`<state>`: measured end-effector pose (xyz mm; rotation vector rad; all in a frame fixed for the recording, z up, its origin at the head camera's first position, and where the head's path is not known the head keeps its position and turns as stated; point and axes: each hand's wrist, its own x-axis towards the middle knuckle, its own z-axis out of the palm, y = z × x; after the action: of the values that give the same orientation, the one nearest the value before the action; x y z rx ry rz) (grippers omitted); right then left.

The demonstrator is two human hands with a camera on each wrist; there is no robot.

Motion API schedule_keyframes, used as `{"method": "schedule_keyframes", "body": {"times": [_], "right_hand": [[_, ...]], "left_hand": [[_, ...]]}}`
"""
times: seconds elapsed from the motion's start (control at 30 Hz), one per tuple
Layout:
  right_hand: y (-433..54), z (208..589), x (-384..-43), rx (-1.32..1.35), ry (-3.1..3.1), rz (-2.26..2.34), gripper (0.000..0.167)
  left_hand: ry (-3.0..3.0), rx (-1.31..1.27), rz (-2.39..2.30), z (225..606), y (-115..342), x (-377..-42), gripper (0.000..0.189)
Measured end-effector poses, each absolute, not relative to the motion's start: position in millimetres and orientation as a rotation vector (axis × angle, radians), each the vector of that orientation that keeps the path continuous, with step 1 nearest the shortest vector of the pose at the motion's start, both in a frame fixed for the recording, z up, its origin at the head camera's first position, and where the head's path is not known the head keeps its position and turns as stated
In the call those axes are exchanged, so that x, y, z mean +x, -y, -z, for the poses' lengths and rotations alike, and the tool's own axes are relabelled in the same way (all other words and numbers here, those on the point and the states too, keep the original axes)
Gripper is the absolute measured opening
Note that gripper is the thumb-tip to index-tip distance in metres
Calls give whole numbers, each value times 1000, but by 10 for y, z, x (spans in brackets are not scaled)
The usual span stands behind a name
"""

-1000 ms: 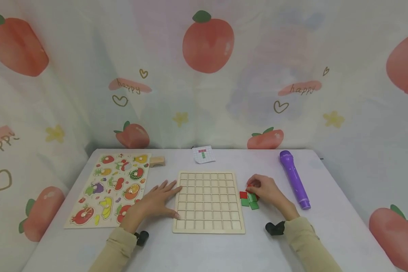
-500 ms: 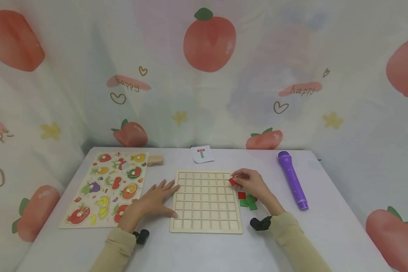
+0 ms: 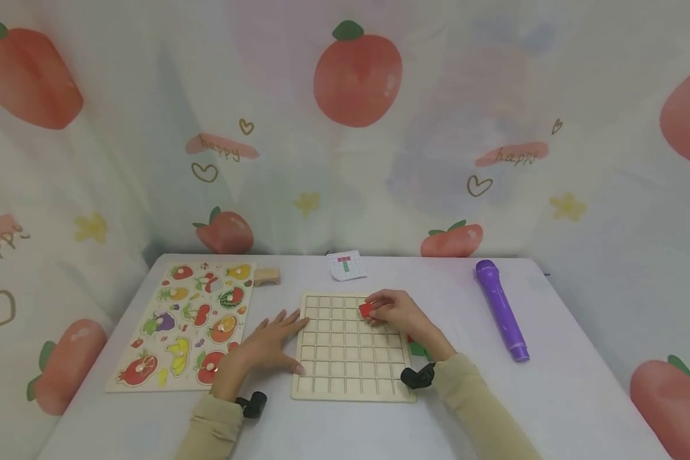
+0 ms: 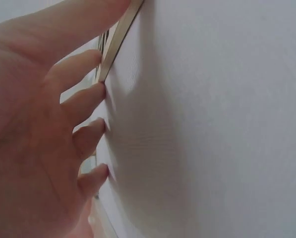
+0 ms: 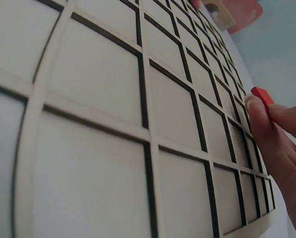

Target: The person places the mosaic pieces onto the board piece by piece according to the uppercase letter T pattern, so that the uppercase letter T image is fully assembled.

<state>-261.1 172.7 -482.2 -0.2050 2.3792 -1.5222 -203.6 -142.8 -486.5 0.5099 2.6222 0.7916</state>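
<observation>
A wooden grid board [image 3: 345,358] with square cells lies at the middle of the table. My right hand [image 3: 399,313] pinches a red square tile [image 3: 366,310] between thumb and fingers, over the board's far right part. In the right wrist view the red tile [image 5: 262,98] stands on edge between the fingertips. My left hand [image 3: 270,345] lies spread at the board's left edge, thumb and index fingertips right at the rim; the left wrist view shows its fingers [image 4: 83,104] extended. Green tiles [image 3: 418,349] and a bit of red show beside the board, partly hidden behind my right arm.
A fruit puzzle board [image 3: 192,326] lies on the left, with a small wooden block [image 3: 267,276] at its far corner. Behind the grid stands a card [image 3: 347,266] with a red and green T pattern. On the right lies a purple toy microphone [image 3: 501,310].
My right hand has picked a red tile off the pile beside the board and carried it left over the board's far rows. The left hand has stayed at the left edge.
</observation>
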Motion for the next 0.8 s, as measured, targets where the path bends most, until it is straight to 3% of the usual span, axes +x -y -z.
{"method": "schedule_keyframes", "body": {"times": [0.3, 0.8], "right_hand": [[-1533, 4862, -2659, -279, -2323, 1528, 35], [-1205, 4883, -2747, -403, -2534, 1282, 26]], "left_hand": [[-2630, 498, -811, 4858, 1412, -2019, 104], [-2641, 458, -809, 4929, 1422, -2061, 103]]}}
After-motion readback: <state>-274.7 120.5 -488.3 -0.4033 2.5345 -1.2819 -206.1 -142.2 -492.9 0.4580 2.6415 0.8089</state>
